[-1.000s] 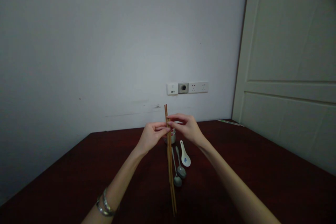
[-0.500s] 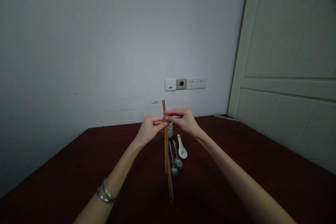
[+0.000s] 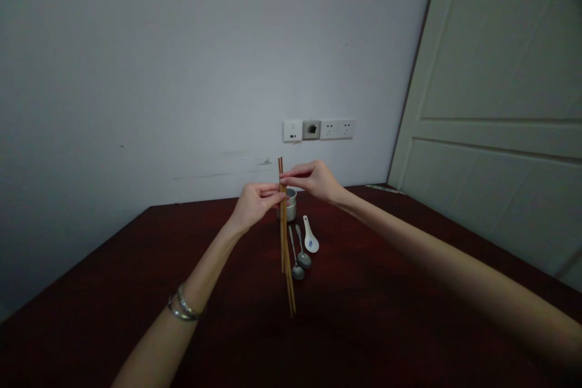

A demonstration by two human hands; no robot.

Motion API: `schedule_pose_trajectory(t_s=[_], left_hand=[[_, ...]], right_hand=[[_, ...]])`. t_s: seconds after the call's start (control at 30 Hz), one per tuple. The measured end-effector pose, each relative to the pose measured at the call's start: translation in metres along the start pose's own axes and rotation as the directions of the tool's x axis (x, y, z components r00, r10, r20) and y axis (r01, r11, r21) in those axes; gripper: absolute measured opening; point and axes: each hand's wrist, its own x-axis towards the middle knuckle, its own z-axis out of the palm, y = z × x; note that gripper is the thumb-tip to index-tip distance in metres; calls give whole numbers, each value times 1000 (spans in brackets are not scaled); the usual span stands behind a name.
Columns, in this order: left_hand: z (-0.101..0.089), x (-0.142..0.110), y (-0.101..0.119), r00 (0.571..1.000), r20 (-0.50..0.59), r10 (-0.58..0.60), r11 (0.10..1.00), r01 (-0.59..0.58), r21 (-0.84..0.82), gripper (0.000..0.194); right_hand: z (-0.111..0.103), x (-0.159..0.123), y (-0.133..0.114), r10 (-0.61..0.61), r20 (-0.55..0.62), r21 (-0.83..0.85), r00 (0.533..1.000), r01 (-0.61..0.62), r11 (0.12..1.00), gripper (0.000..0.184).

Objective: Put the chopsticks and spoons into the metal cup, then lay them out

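Note:
Several wooden chopsticks point(image 3: 282, 236) are held steeply upright above the table, their lower ends at different heights. My left hand point(image 3: 253, 205) is closed, thumb and fingers pinching them from the left near the upper part. Just above it, my right hand point(image 3: 317, 180) pinches the same chopsticks from the right. Behind the fingers stands a silvery round cup point(image 3: 291, 211), partly hidden. Two metal spoons point(image 3: 297, 271) lie to the right of the chopsticks, beside a white ceramic spoon point(image 3: 311, 244) with a blue mark.
The dark red table point(image 3: 204, 315) runs back to a pale wall point(image 3: 182, 73). Sockets and switch plates point(image 3: 337, 128) are set in the wall above its far edge. A white panelled door point(image 3: 491, 170) borders the right side.
The table and wall sit higher in the picture, as the view has tipped down. My right forearm has swung outward to the right. Both hands keep their pinch on the chopsticks.

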Motion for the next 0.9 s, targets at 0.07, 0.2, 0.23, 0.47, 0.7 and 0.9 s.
schedule_pose_trajectory(t_s=[0.07, 0.2, 0.23, 0.47, 0.7, 0.9], left_hand=[[0, 0, 0, 1000, -1, 7, 1000, -7, 18, 28], [1, 0, 1, 1000, -14, 21, 998, -21, 55, 28], [0, 0, 2, 999, -23, 29, 998, -28, 56, 28], [-8, 0, 4, 997, -33, 64, 996, -62, 59, 26], [-12, 6, 12, 993, -99, 67, 997, -62, 51, 23], [-8, 8, 17, 998, -57, 26, 1000, -27, -16, 26]], right_hand=[[0, 0, 0, 2, 2, -11, 1000, -2, 1000, 18], [1, -2, 0, 6, -3, 42, 1000, -6, 999, 20], [1, -3, 0, 17, 11, 85, 1000, -18, 996, 23], [4, -17, 14, 324, 201, 414, 924, -380, 827, 27], [28, -36, 16, 390, 326, 465, 861, -505, 727, 27], [38, -42, 12, 371, 227, 447, 900, -435, 781, 24]])
